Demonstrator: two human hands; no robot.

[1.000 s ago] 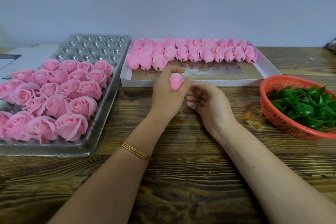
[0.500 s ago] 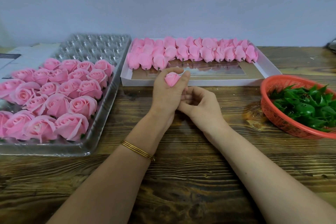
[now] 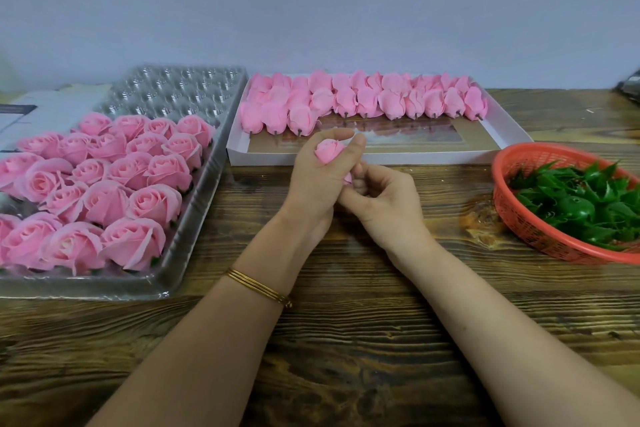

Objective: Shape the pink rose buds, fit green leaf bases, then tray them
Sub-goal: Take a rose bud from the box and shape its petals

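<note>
Left hand (image 3: pixel 318 180) fingers curl round the bud (image 3: pixel 329 151) above the desk (image 3: pixel 346 329); right hand (image 3: pixel 384 208) fingers pinch its base. Best to ease the petals open lightly, so none tear.

Base of rose bud (image 3: pixel 329 151) behind fingers (image 3: pixel 358 144); tray (image 3: pixel 207 191), basket (image 3: pixel 500 191) partly beyond side edges

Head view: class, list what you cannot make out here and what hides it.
All in the head view.
Bud: base hidden inside the left hand.
What the fingers of the right hand hold: covered by the left hand.
Basket: cut off by the right edge.
Tray: cut off by the left edge.
</note>
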